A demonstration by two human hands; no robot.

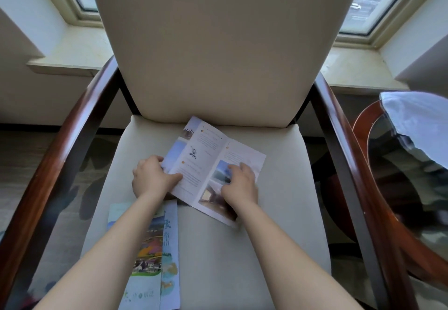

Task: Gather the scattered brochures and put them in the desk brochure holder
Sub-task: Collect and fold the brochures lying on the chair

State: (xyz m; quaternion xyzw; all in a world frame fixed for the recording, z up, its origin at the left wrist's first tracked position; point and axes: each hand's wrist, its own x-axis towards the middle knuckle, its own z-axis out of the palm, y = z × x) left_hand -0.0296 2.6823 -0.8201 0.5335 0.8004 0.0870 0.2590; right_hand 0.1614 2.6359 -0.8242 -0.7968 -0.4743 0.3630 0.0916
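An unfolded white brochure [206, 159] with text and photos lies open on the cream seat of an armchair [278, 188]. My left hand [151, 176] grips its left panel, thumb on top and fingers curled under the edge. My right hand [240, 181] rests on the right panel with bent fingers pressing on a photo. A second brochure [157, 249], colourful and folded, lies on the seat's front left, partly under my left forearm. No brochure holder is in view.
Dark wooden armrests [72, 140] curve along both sides of the chair, and its tall backrest [218, 43] rises behind. At the right stands a round glass-topped table [400, 188] with a light cloth on it. A windowsill runs behind.
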